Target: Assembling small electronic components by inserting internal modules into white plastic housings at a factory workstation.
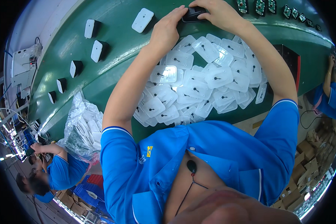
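Note:
At the far middle of the green table (125, 69), a small black plastic casing (193, 15) sits between my two hands. My left hand (168, 29) has its fingertips against the casing's left end. From the other side, my right hand (221, 15) curls its fingers and thumb around the right end. Nearer to me, under my arms, spreads a loose heap of translucent white plastic covers (194, 89), each with a dark keyhole-shaped mark. Several black casings with white covers (142, 20) stand in a curved row to the left. Black casings with green circuit boards (260, 6) line the far right.
A clear plastic bag (76, 128) of white pieces lies at the table's left near edge. Right of the heap stands a dark box (287, 61) with a red edge. Co-workers in blue sit at left (65, 168) and right (326, 97). Cardboard boxes (306, 153) are stacked lower right.

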{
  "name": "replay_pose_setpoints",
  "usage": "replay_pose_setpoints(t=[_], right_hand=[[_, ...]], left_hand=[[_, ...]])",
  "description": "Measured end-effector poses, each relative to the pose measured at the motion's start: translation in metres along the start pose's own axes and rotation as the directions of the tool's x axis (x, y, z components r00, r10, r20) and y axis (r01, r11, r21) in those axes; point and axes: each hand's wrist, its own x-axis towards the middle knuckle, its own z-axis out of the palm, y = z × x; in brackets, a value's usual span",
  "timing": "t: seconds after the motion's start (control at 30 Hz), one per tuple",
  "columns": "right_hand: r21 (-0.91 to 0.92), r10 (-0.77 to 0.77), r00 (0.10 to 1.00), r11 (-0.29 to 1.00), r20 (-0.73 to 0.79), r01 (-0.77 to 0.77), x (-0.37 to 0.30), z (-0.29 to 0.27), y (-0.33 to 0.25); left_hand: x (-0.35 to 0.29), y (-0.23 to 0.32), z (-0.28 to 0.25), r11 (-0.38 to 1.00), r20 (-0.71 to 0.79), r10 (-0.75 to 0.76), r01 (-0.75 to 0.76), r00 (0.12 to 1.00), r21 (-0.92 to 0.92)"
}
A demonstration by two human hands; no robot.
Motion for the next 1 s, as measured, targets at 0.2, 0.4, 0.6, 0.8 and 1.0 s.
replay_pose_setpoints(t=[0.2,0.4,0.6,0.8,1.0], right_hand=[[0.011,-0.001,0.999,1.0,-0.047,0.002,-0.004,-0.003,-0.02],[-0.128,-0.006,0.996,0.992,-0.091,-0.005,-0.009,-0.002,-0.03],[-0.124,-0.044,0.992,0.992,-0.116,0.03,-0.014,0.012,-0.018],[-0.042,-0.074,0.997,0.996,-0.021,0.073,-0.008,0.005,-0.031],[-0.048,-0.106,0.994,0.993,0.007,0.106,-0.016,0.0,-0.021]], left_hand=[[-0.004,0.001,-0.003,0.997,-0.029,0.035,-0.033,0.999,0.068],[-0.01,-0.001,-0.004,0.989,-0.041,0.094,-0.089,0.995,0.117],[-0.004,0.0,-0.003,0.988,-0.073,0.15,-0.147,0.986,0.048],[-0.007,-0.012,0.015,0.962,-0.244,0.154,-0.089,0.957,0.259],[-0.008,-0.018,0.028,0.925,-0.047,0.161,-0.134,0.986,0.356]])
